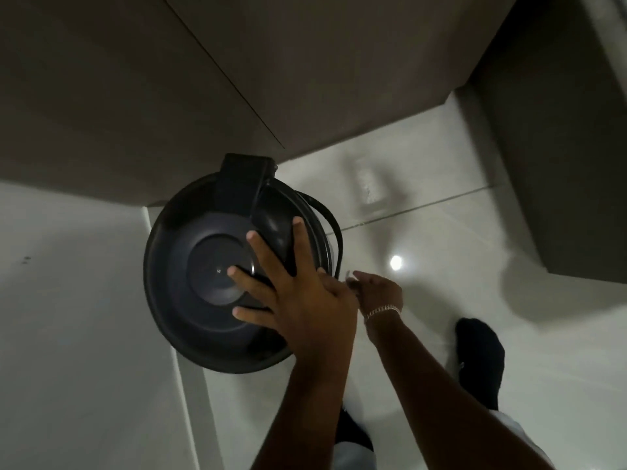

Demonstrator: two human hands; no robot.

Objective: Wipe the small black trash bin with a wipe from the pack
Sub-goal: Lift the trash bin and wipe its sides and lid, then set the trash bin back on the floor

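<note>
Black bin (190, 266), one; two hands.

The left hand (298, 293), fingers spread, covers the lid of the trash bin (203, 266) from its centre toward four o'clock, and hides the right hand's (380, 291) fingertips; whether they pinch anything cannot be told. The bin's body is hidden beneath its own lid. At two o'clock from the bin, a pale smear on the floor (458, 300) is too blurred to identify. Both forearms run off the bottom edge.
</note>
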